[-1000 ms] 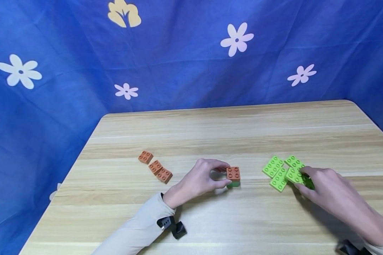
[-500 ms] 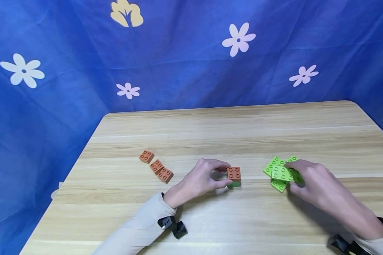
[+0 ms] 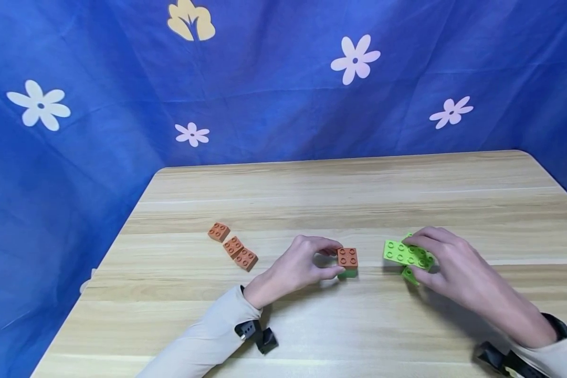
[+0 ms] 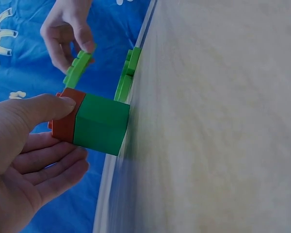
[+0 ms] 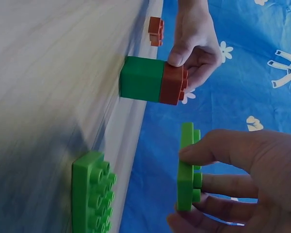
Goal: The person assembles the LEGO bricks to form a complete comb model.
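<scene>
My left hand (image 3: 298, 262) pinches a small reddish-brown toy brick (image 3: 347, 257) between thumb and fingers. That brick sits on top of a taller dark green block (image 4: 102, 124), which stands on the table. To the right, my right hand (image 3: 453, 270) grips a flat light green toy brick (image 3: 399, 252) with studs on top. The right wrist view shows this brick raised off the table, thumb on its underside and fingers at the studs. Beneath it lie more light green bricks (image 5: 89, 191), mostly covered by the hand and the held brick in the head view.
On the left of the wooden table (image 3: 283, 199), three reddish-brown bricks (image 3: 233, 246) lie in a slanting row. A blue cloth (image 3: 274, 79) with flower shapes hangs behind the table. Each wrist wears a black strap and camera (image 3: 266, 341).
My right hand has lifted the light green brick from the right-hand group and carried it left, toward the brown-topped green block. The left hand has kept its grip and place.
</scene>
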The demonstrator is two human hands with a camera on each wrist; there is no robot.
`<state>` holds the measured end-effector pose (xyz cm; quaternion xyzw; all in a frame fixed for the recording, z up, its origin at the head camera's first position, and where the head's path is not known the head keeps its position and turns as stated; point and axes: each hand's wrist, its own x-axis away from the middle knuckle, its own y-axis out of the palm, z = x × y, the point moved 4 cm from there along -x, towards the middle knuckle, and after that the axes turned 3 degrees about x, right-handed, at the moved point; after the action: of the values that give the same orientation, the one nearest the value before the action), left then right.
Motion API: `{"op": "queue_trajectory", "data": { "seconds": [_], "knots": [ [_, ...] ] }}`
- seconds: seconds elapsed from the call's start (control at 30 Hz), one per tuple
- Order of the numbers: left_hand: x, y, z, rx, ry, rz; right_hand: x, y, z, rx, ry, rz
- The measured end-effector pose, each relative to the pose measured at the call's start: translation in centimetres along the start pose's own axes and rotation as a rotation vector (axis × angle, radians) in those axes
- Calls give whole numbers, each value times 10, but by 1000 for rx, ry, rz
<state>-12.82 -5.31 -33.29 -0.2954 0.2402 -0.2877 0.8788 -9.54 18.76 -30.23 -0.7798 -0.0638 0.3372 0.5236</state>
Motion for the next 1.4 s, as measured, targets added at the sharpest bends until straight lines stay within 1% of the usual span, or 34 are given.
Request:
{"op": "queue_trajectory", "data": {
  "seconds": [0.2,0.4,0.6,0.77,0.93,1.2,1.4],
  "knots": [
    [0,2,1,-4,12,-20,-8,2,-6,-91,-38,31],
    [-1,3,4,-9,17,-25,-13,5,-11,-160,-67,-5],
    [-2,3,2,-18,28,-22,-17,10,-17,-188,-80,-45],
    [-2,3,3,-19,51,-18,-21,14,-22,-211,-107,-45],
    [-2,4,2,-17,43,-25,-24,19,-26,-238,-123,-46],
    [-2,3,1,-26,31,-16,-25,24,-25,-231,-97,-73],
    [-2,2,0,-25,27,-8,-26,26,-25,-229,-98,-79]
  ]
}}
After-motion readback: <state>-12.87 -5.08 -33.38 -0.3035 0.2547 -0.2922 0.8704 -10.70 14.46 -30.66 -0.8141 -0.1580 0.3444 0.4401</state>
